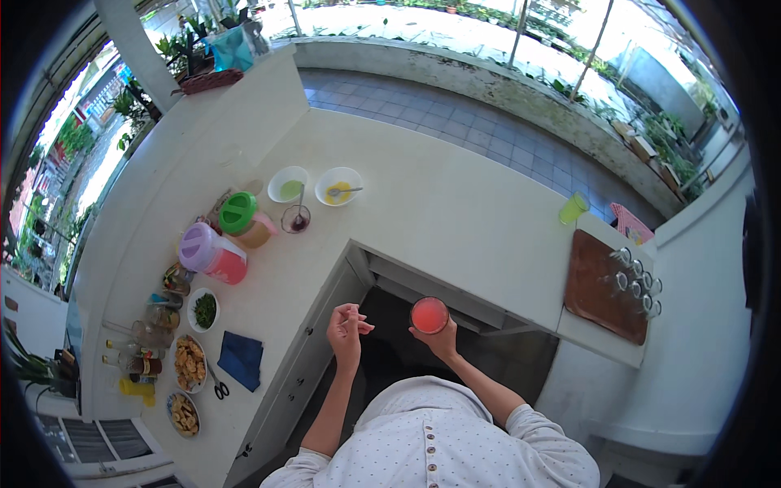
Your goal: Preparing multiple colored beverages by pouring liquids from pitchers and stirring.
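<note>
Glass of red drink (429,315) in right hand (439,342), fingers wrapped round it, in front of torso, clear of white bench (423,183), left hand (345,335) near bench edge, fingers half-curled, can't tell if tips meet, lilac-lidded pitcher (224,262) far left

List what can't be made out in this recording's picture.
Head view, right hand: the fingers are partly hidden by the glass of red drink.
Head view, jars at the left: their contents are too small to identify.
Head view, green-lidded pitcher: it partly covers whatever stands behind it.
Head view, dark object at far right: cut off by the dark rim.
</note>
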